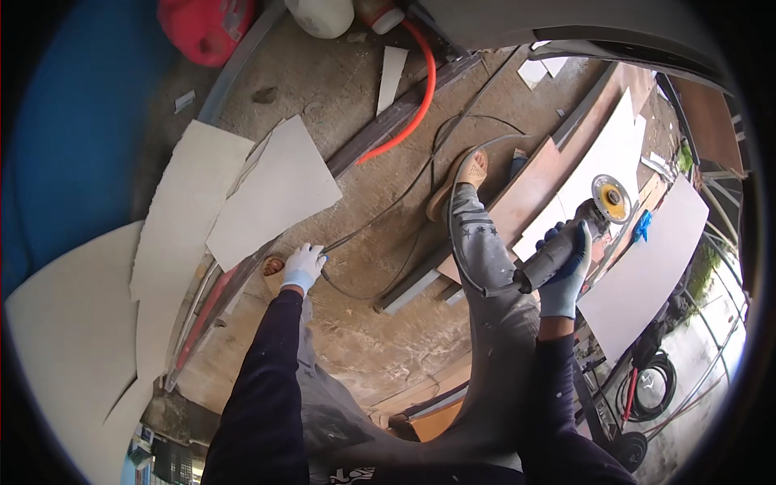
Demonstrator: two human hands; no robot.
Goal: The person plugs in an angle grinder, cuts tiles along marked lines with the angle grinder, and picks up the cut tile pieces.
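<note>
Grinder [558, 248] in R hand [568, 257] (disc up).

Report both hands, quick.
Left hand: closed on the cord.
Right hand: closed around the angle grinder.

Our white-gloved left hand [304, 267] reaches low, fingers curled; our blue-and-white-gloved right hand [569, 271] grips, raised.

- Pale, daylight-like light falls evenly over the floor [364, 190] here, its shadows soft.
- Over at lower right, the whitish ground [675, 404] glares, nearly washed out.
- The blue surface [77, 137] looks dim and smeary.
- Middle fairly crisp; edges bow, softening into black corners.
</note>
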